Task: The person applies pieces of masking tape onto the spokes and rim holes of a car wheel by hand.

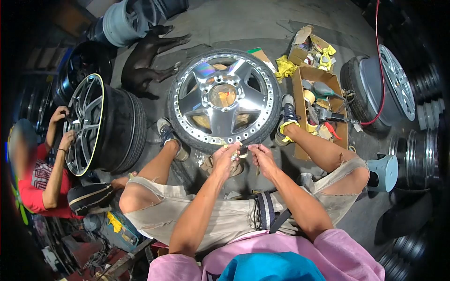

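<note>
A polished silver alloy wheel [191, 100] lies flat on a tyre [174, 119] in front of me, its rim dotted with several small holes. At the near edge of that wheel, my left hand [228, 158] is closed in a pinch around something small and pale that I cannot make out. Just right of it, my right hand [264, 158] grips a thin, dark, stick-like tool [258, 170], which points down below the fingers. The two hands are apart by a small gap. A brown object [236, 169] lies partly hidden behind my hands.
A cardboard box [298, 110] with a green power tool [322, 89] stands right; yellow cloth [284, 67] lies behind it. A red hose [382, 84] runs nearby. A dog [143, 61] lies at the back left. Far left, another person [51, 187] handles an upright wheel [89, 122].
</note>
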`<state>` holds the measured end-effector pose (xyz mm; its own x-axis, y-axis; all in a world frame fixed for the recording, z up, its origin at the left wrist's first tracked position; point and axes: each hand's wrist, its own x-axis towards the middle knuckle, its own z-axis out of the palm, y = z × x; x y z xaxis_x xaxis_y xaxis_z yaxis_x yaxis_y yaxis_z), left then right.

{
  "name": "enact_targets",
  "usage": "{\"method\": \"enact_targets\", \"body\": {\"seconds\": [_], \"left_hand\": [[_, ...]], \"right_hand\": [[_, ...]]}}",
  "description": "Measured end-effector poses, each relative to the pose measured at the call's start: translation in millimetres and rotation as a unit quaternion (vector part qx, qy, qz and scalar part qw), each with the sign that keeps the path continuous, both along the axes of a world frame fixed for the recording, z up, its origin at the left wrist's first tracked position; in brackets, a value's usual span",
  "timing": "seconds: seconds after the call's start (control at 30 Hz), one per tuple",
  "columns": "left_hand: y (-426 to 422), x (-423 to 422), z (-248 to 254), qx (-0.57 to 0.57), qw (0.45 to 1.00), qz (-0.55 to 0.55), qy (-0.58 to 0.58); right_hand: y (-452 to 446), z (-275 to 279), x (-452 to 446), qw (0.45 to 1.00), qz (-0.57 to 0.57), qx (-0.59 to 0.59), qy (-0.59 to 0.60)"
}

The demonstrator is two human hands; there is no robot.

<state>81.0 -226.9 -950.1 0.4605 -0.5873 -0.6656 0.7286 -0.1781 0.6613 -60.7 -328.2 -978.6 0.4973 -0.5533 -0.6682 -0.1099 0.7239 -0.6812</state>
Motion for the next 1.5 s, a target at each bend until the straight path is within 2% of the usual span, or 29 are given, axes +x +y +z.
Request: {"method": "enact_targets", "body": {"seconds": [0.23, 0.37, 0.47, 0.57, 0.63, 0.8, 0.87, 1.07, 1.13, 1.17, 1.2, 1.27, 1.33, 1.37, 1.4, 1.47, 1.5], "left_hand": [[-2, -2, 7, 0.002, 1.000, 0.019, -0.007], [0, 2, -6, -0.009, 0.999, 0.030, -0.031], [8, 11, -16, 0.021, 0.996, 0.015, -0.084], [21, 11, -22, 0.060, 0.990, -0.084, -0.098], [29, 9, -18, 0.038, 0.993, -0.069, -0.082], [31, 18, 16, 0.019, 0.998, -0.045, -0.049], [31, 19, 20, 0.021, 0.997, -0.041, -0.060], [29, 25, 14, 0.052, 0.983, -0.036, -0.174], [36, 35, 11, 0.165, 0.906, -0.116, -0.372], [45, 41, 2, 0.138, 0.851, -0.084, -0.500], [61, 51, -4, 0.139, 0.851, -0.079, -0.500], [104, 81, -7, 0.243, 0.721, -0.180, -0.623], [131, 110, 1, 0.365, 0.746, -0.231, -0.508], [134, 122, 9, 0.357, 0.788, -0.238, -0.441], [132, 120, 13, 0.356, 0.787, -0.239, -0.443], [118, 104, 23, 0.215, 0.903, -0.141, -0.343], [108, 97, 27, 0.186, 0.920, -0.189, -0.288]], "right_hand": [[0, 7, 3, 0.999, 0.032, 0.000, 0.024], [0, 7, 1, 0.999, 0.039, -0.010, 0.031], [0, 8, 4, 0.998, 0.047, -0.019, 0.032], [3, 15, 12, 0.998, 0.058, -0.017, 0.025], [8, 18, 19, 0.998, 0.024, 0.024, -0.047], [18, 21, 33, 0.989, -0.007, 0.092, -0.116], [18, 21, 35, 0.984, -0.006, 0.095, -0.148], [17, 23, 38, 0.985, -0.005, 0.092, -0.143], [19, 21, 41, 0.985, -0.002, 0.094, -0.146], [19, 19, 43, 0.984, -0.001, 0.095, -0.150], [19, 17, 46, 0.984, 0.003, 0.095, -0.150], [21, 12, 53, 0.988, 0.002, 0.091, -0.121], [26, 11, 59, 0.989, -0.001, 0.095, -0.117], [26, 10, 60, 0.989, -0.014, 0.094, -0.111], [28, 9, 62, 0.989, -0.015, 0.093, -0.112], [34, -1, 62, 0.992, 0.004, 0.075, -0.098], [36, -7, 61, 0.994, 0.021, 0.066, -0.089]]}}
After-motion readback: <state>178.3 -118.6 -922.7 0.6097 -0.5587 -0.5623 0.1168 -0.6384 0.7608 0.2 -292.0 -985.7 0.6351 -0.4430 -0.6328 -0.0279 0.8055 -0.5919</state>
